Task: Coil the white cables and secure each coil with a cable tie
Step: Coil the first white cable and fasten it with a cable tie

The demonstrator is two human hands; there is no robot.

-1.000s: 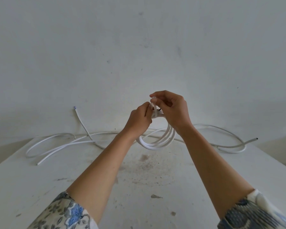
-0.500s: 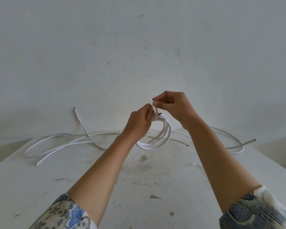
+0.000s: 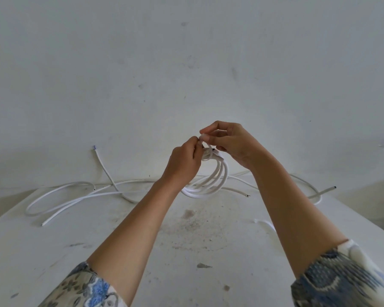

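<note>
The white cable coil point(image 3: 203, 193) hangs in the air above the table point(image 3: 53, 251), its top bunched between both hands and its loops drooping below them. A white cable tie point(image 3: 208, 152) wraps that top; the left hand point(image 3: 183, 162) curls its fingers round the coil's top from the left, while the right hand point(image 3: 233, 142) pinches the tie's upturned end between thumb and forefinger. The fastening is mostly hidden behind the left knuckles, white on white, so whether the tie is closed cannot be told. Loose white cables point(image 3: 80, 183) sprawl on the table behind, one passing behind the right forearm.
</note>
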